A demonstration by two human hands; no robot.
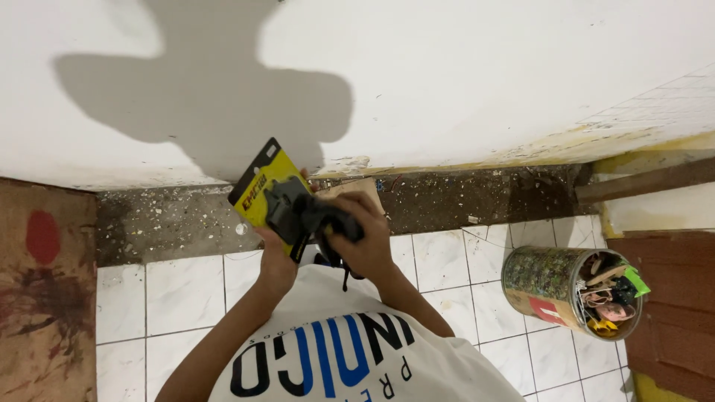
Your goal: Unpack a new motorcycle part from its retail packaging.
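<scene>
Yellow-and-black cardboard blister pack (262,192) is being gripped by left hand (274,257) fingers, while its dark plastic tool (309,214) is being clasped under right hand (366,238) fingers.

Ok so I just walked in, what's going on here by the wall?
A person in a white shirt stands over a white tiled floor, facing a white wall. Their left hand holds a yellow and black packaging card from below, while the right hand grips a black tool that sits against the card. Whether the tool is still fastened to the card cannot be told. To the right, a tin can stuffed with odds and ends lies tipped on the tiles.
</scene>
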